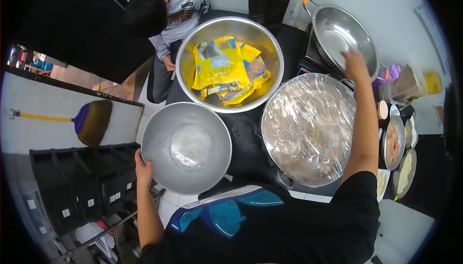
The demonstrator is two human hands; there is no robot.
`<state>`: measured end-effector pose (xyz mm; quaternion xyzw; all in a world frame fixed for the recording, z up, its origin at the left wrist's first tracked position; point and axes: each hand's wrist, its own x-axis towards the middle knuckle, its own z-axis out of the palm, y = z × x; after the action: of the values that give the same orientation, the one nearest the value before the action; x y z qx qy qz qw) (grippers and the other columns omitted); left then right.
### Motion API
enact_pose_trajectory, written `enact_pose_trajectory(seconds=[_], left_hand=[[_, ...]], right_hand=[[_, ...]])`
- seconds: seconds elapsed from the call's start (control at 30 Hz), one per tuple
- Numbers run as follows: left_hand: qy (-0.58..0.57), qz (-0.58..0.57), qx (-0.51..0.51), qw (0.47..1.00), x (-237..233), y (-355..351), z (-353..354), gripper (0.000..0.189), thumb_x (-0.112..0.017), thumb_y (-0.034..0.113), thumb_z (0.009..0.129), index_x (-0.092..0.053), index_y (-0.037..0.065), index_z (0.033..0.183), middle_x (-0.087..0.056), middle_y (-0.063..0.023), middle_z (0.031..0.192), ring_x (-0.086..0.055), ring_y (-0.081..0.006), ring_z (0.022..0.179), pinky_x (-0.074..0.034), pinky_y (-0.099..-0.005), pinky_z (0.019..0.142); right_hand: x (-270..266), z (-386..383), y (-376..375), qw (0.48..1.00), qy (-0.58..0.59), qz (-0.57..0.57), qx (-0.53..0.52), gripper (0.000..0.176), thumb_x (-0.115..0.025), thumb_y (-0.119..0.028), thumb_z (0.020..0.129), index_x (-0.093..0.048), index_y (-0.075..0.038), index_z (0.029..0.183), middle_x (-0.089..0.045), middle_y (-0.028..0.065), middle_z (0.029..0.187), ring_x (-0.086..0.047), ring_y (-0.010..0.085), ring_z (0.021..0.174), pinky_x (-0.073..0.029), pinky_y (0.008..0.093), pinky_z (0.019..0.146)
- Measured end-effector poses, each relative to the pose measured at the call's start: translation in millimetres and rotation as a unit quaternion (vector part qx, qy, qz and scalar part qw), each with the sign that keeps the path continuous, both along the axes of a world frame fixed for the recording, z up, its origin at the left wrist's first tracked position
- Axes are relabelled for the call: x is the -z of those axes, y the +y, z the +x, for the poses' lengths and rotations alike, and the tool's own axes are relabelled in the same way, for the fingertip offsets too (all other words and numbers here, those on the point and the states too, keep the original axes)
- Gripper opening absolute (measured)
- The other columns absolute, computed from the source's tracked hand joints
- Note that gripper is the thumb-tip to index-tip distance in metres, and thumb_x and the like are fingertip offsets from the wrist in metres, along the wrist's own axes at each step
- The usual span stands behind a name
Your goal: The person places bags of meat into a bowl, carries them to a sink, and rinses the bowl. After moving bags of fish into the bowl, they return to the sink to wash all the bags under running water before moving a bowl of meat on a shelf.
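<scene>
The left hand (143,170) is clamped on the rim of 1 grey bowl (186,138), near the basin (273,51) of yellow packs (222,68). The right hand (356,66), blurred, is at the wok (337,30) beyond the film-covered pot (265,143); cannot tell whether its fingers are apart or together.

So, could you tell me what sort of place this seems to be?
Probably a kitchen or food preparation area: there is a wide pan covered in clear plastic wrap, a large bowl holding yellow packets, and small dishes of food along the right side.
</scene>
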<state>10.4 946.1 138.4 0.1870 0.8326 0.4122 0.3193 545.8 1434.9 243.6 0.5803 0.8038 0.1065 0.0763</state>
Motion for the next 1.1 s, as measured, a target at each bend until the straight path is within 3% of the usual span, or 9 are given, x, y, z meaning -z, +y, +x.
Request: enact_pose_trajectory(seconds=[0.1,0.17,0.2,0.23,0.43,0.63,0.87,0.97,1.1], left_hand=[[0.01,-0.002,-0.017,1.0,8.3,-5.4,-3.3,0.054,-0.047,0.002,0.084,-0.023,0.007,0.132,-0.053,-0.0144,0.107,-0.053,-0.0186,0.096,-0.043,-0.0291,0.08],[0.004,0.002,-0.042,0.999,17.8,-13.5,-4.1,0.049,-0.047,0.005,0.085,-0.027,0.008,0.13,-0.057,-0.0123,0.1,-0.056,-0.0178,0.089,-0.046,-0.0297,0.074],[-0.016,0.01,-0.064,0.998,21.6,-16.6,-3.2,0.046,-0.047,0.007,0.085,-0.03,0.007,0.128,-0.058,-0.0114,0.099,-0.057,-0.0181,0.087,-0.046,-0.0298,0.073],[-0.036,0.02,-0.084,0.996,22.8,-17.8,-2.1,0.043,-0.046,0.009,0.086,-0.033,0.007,0.127,-0.058,-0.0106,0.098,-0.057,-0.0183,0.086,-0.047,-0.03,0.071],[-0.194,-0.026,-0.156,0.968,8.9,-27.0,22.1,0.031,-0.047,0.021,0.088,-0.046,0.003,0.113,-0.057,-0.0102,0.095,-0.058,-0.0196,0.078,-0.048,-0.0297,0.06],[-0.222,-0.027,-0.17,0.96,26.7,-35.9,19.3,0.033,-0.046,0.026,0.089,-0.047,0.002,0.113,-0.058,-0.0087,0.091,-0.059,-0.017,0.074,-0.048,-0.0299,0.054],[-0.211,0.034,-0.138,0.967,18.2,-28.7,25.7,0.032,-0.043,0.029,0.09,-0.048,0.004,0.111,-0.06,-0.0052,0.087,-0.058,-0.014,0.063,-0.046,-0.026,0.043],[-0.212,0.023,-0.123,0.969,18.9,-30.0,24.7,0.032,-0.042,0.028,0.091,-0.049,0.004,0.11,-0.06,-0.006,0.086,-0.058,-0.0145,0.065,-0.048,-0.0272,0.046],[-0.196,0.002,-0.105,0.975,24.2,-36.7,19.0,0.031,-0.042,0.025,0.091,-0.049,0.003,0.111,-0.06,-0.0074,0.088,-0.058,-0.0154,0.067,-0.048,-0.0296,0.05]], right_hand=[[21.1,-109.5,-4.2,0.924,0.341,-0.09,-0.15,0.04,-0.058,-0.005,0.07,-0.055,-0.006,0.11,-0.058,0.0172,0.103,-0.055,0.031,0.097,-0.044,0.0347,0.083],[53.1,-183.3,-10.0,0.906,0.293,-0.289,-0.103,0.042,-0.058,-0.032,0.076,-0.055,-0.002,0.106,-0.063,0.0144,0.08,-0.062,0.0272,0.069,-0.05,0.0331,0.062],[59.7,-214.6,-20.5,0.841,0.281,-0.461,0.024,0.054,-0.055,-0.046,0.077,-0.055,-0.001,0.105,-0.062,0.016,0.08,-0.062,0.0243,0.067,-0.051,0.0335,0.055],[103.4,-239.6,-22.0,0.836,0.28,-0.47,0.046,0.06,-0.052,-0.053,0.078,-0.054,0.001,0.105,-0.061,0.0167,0.077,-0.062,0.0248,0.062,-0.05,0.0344,0.048],[138.2,-306.3,-77.3,0.672,0.481,-0.518,0.222,0.054,-0.056,-0.052,0.077,-0.051,-0.003,0.1,-0.052,0.0078,0.065,-0.046,0.0145,0.043,-0.039,0.0263,0.036],[67.6,-330.3,-70.0,0.593,0.624,-0.49,0.134,0.026,-0.066,-0.03,0.076,-0.055,-0.008,0.086,-0.048,0.0004,0.059,-0.033,0.0076,0.04,-0.028,0.0242,0.034],[-51.6,-326.2,-131.4,0.746,0.405,-0.484,-0.212,0.022,-0.067,-0.011,0.07,-0.062,-0.001,0.089,-0.062,0.0047,0.078,-0.057,0.0117,0.069,-0.044,0.0263,0.067],[-38.0,-324.1,-159.5,0.613,0.415,-0.614,-0.274,0.023,-0.069,-0.016,0.067,-0.063,-0.004,0.086,-0.063,0.0048,0.078,-0.058,0.0138,0.072,-0.045,0.028,0.066],[0.9,-340.7,-209.0,0.551,0.361,-0.733,-0.171,0.026,-0.068,-0.013,0.069,-0.061,-0.005,0.093,-0.062,0.0034,0.077,-0.058,0.0129,0.068,-0.045,0.0261,0.053]])
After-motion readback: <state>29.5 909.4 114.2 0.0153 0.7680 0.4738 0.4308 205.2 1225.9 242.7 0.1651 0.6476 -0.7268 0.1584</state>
